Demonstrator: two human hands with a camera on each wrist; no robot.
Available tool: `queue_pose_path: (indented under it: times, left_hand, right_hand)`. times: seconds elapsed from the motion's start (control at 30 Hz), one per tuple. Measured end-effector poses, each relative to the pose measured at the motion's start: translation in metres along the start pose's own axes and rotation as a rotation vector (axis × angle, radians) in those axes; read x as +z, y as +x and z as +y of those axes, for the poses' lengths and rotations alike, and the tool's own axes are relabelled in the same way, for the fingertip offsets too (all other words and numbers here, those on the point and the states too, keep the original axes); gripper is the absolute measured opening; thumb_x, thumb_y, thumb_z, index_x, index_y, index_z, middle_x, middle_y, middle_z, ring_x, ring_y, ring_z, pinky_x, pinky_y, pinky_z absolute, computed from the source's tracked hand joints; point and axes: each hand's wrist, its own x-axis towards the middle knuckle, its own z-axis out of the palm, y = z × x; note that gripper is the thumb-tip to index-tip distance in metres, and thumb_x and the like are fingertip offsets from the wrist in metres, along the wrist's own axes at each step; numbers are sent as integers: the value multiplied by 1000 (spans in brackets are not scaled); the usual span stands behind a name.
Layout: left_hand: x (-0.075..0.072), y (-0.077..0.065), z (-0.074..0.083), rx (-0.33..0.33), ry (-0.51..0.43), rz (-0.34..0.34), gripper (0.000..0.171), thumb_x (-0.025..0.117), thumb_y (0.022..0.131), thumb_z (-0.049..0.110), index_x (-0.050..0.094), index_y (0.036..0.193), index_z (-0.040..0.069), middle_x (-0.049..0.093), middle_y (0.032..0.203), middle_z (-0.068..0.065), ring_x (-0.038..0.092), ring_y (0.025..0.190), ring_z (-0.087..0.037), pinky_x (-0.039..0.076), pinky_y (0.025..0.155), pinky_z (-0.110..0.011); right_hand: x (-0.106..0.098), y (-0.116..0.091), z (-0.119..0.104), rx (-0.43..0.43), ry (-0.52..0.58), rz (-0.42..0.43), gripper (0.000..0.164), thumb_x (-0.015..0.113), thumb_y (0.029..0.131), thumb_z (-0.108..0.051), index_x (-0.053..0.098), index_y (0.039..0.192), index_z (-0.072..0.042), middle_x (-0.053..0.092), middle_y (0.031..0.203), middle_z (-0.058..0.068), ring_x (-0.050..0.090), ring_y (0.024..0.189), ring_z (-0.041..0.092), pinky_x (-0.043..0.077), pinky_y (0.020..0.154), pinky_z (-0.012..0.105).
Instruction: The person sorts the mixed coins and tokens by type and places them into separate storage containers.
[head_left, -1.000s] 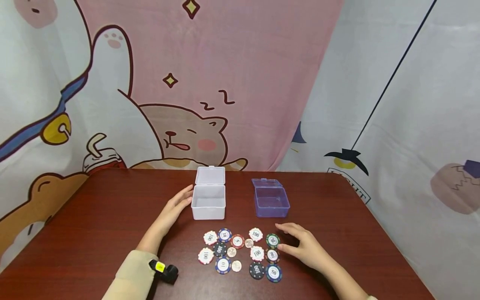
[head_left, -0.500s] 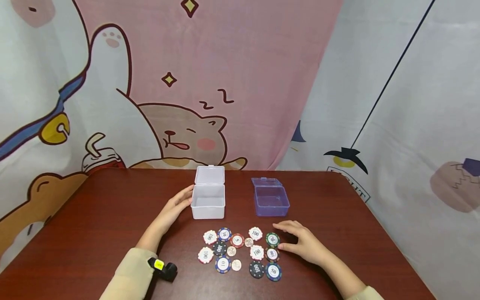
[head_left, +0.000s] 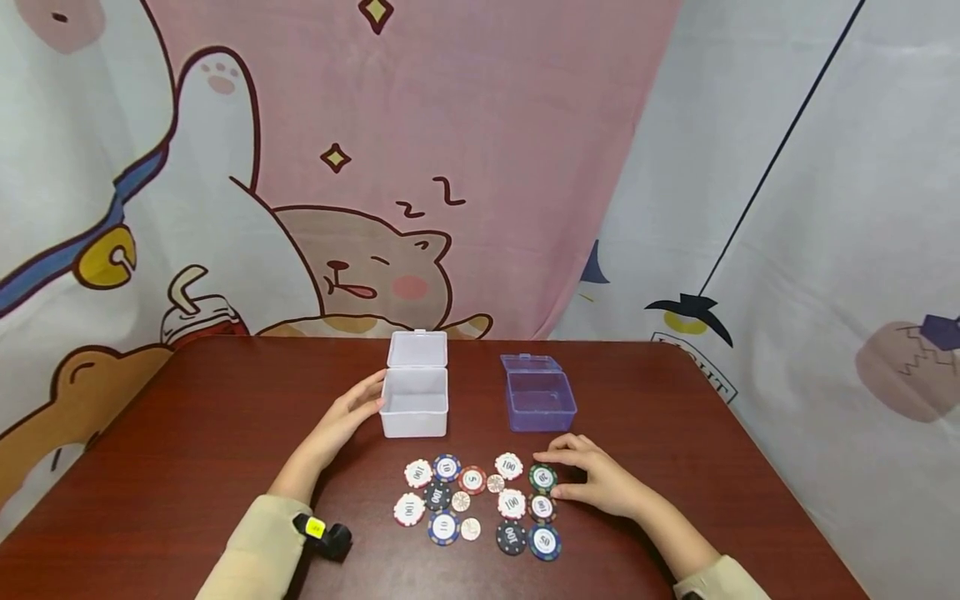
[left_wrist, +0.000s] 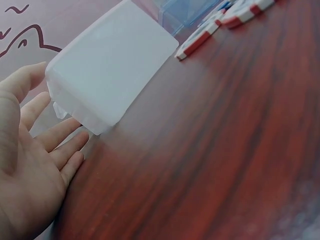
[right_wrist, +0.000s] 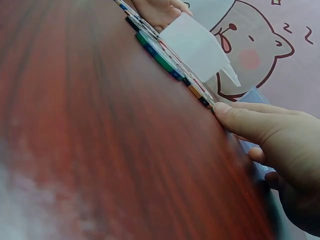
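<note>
My left hand [head_left: 347,423] rests beside the left wall of the white box [head_left: 415,423], whose lid is up. In the left wrist view, its loosely spread fingers [left_wrist: 62,132] are right at the box. On the right, my right hand [head_left: 600,477] is low over the table at the green poker chip [head_left: 543,478]; its thumb is at the chip's near right edge and its index fingertip just beyond the far edge. In the right wrist view the thumb [right_wrist: 227,114] meets the end of the row of chips [right_wrist: 197,92]. The green chip lies flat.
Several other poker chips, among them a red chip [head_left: 472,480], a black chip [head_left: 512,538] and a blue chip [head_left: 544,542], lie flat with small coin-like discs [head_left: 470,529]. A translucent purple box [head_left: 541,419] with its lid up stands behind them. A patterned cloth [head_left: 487,167] hangs behind the table.
My right hand has moved slightly left, its index fingertip coming closer to the green chip's far edge. The left hand stays at the white box; the whole view has shifted a little.
</note>
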Motion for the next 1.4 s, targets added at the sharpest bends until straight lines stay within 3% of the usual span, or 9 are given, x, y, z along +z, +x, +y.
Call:
queue_pose_path:
  times: [0.43, 0.93, 1.27, 1.4]
  left_hand:
    - [-2, 0, 0, -22, -9, 0, 53, 55, 98, 21, 37, 148, 14, 42, 144, -20, 37, 132, -35, 20, 106, -58]
    - [-2, -1, -3, -6, -9, -7, 55, 53, 99, 17, 33, 149, 8, 39, 144, -24, 35, 132, -39, 20, 105, -61]
    - [-1, -1, -1, -7, -6, -6, 54, 55, 98, 21, 36, 148, 12, 41, 144, -21, 37, 131, -37, 21, 106, -58]
    - [-1, -1, -1, 3, -7, -8, 54, 56, 98, 22, 37, 148, 12, 42, 144, -21, 38, 131, -37, 20, 106, -58]
  right_hand:
    - [-3, 9, 3, 8, 19, -48, 39, 74, 84, -36, 68, 120, -22, 51, 113, -8, 46, 103, 13, 42, 86, 35]
    - [1, 8, 3, 10, 68, 26, 29, 80, 79, -31, 67, 104, -22, 55, 90, -11, 48, 85, 9, 42, 72, 26]
    - [4, 7, 1, 30, 114, 82, 32, 83, 74, -7, 66, 100, -10, 59, 88, 5, 51, 80, 25, 43, 69, 31]
    - [3, 7, -1, 47, 104, 89, 31, 83, 74, -10, 66, 100, -14, 59, 90, -1, 51, 81, 20, 43, 69, 30]
